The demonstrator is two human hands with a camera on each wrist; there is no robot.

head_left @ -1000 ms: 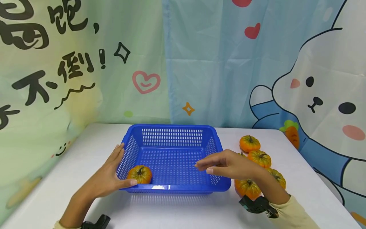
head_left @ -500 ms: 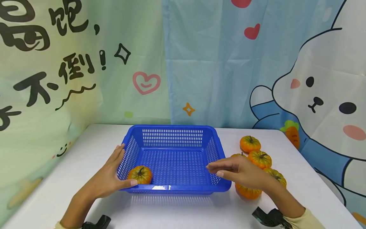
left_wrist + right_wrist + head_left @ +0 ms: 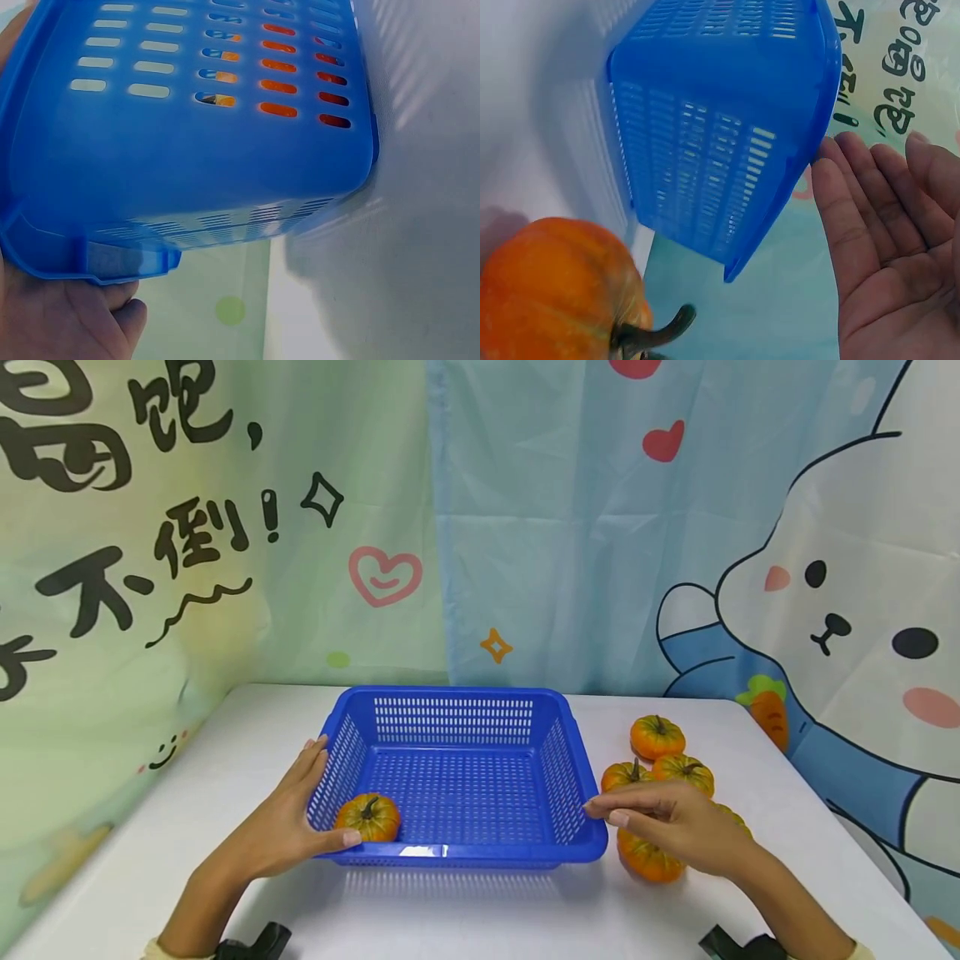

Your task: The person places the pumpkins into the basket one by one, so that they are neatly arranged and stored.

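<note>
A blue plastic basket point(image 3: 450, 793) with slotted walls stands on the white table. My left hand point(image 3: 288, 822) grips its near left corner, fingers along the left rim and thumb over the front rim. Just inside that corner lies a small orange pumpkin point(image 3: 368, 817); parts of it show through the slots in the left wrist view. My right hand point(image 3: 678, 822) holds nothing, its fingers extended and fingertips right at the basket's right rim. Beneath and behind this hand are orange pumpkins, among them a near one point(image 3: 649, 857) that it partly covers. The right wrist view shows the open palm point(image 3: 900, 262).
To the basket's right several pumpkins sit in a cluster, the farthest pumpkin point(image 3: 657, 737) towards the back of the table point(image 3: 450, 918). Behind the table hangs a printed cloth backdrop point(image 3: 517, 527) with a cartoon rabbit.
My right hand has moved right, from over the basket's interior to its right rim and over the pumpkins. My left hand, the basket and the pumpkins have stayed put.
</note>
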